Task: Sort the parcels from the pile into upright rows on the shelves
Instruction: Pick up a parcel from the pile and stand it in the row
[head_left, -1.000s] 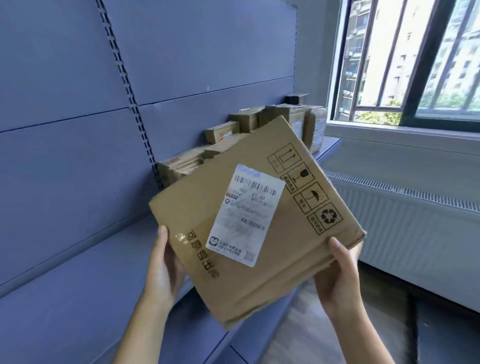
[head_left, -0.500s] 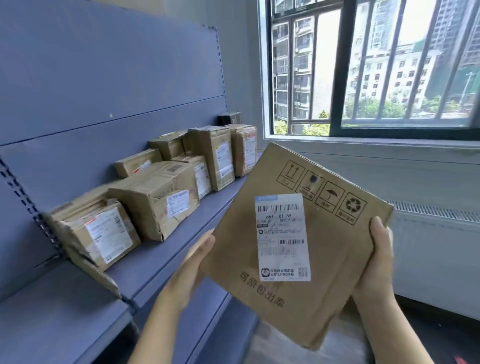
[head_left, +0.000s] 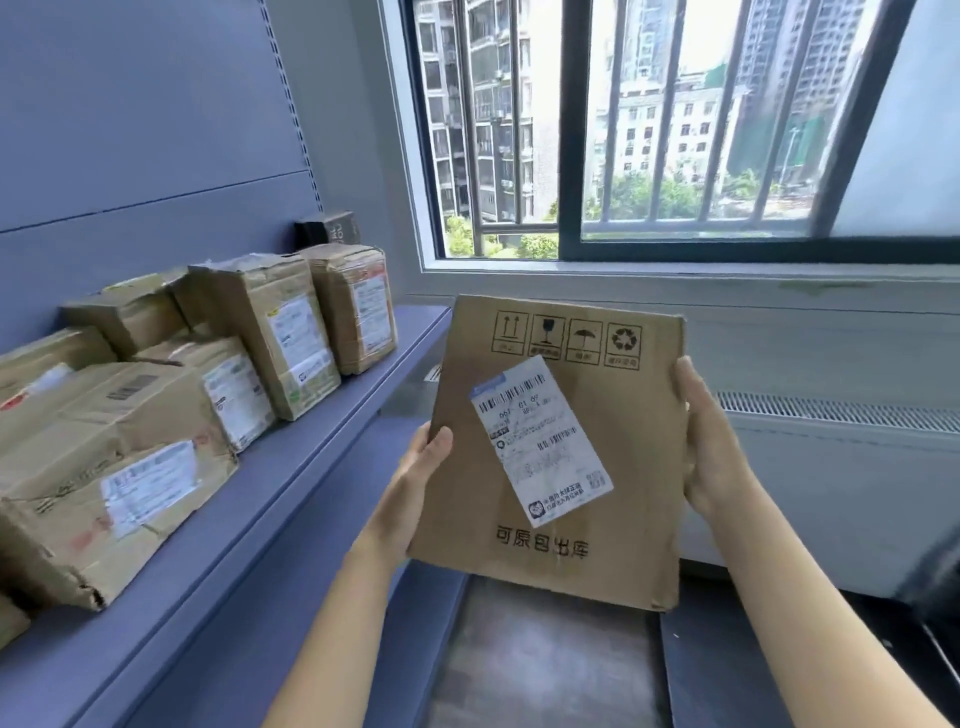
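I hold a flat brown cardboard parcel (head_left: 618, 415) upright in front of me, its white shipping label and printed handling symbols facing me. My left hand (head_left: 423, 467) grips its left edge and my right hand (head_left: 709, 447) grips its right edge. It hangs in the air to the right of the blue shelf (head_left: 311, 467). On that shelf stands a row of several brown parcels (head_left: 291, 332), labels facing out, running from the near left back to the window wall.
A small dark box (head_left: 330, 228) sits at the shelf's far end. A lower blue shelf (head_left: 405, 608) juts out beneath. A barred window (head_left: 649, 130) and a white radiator cover (head_left: 831, 467) fill the right side. Dark floor lies below.
My view has swung right along the shelf toward the window. The parcel has turned from tilted to nearly upright and has moved right, clear of the shelf's front edge.
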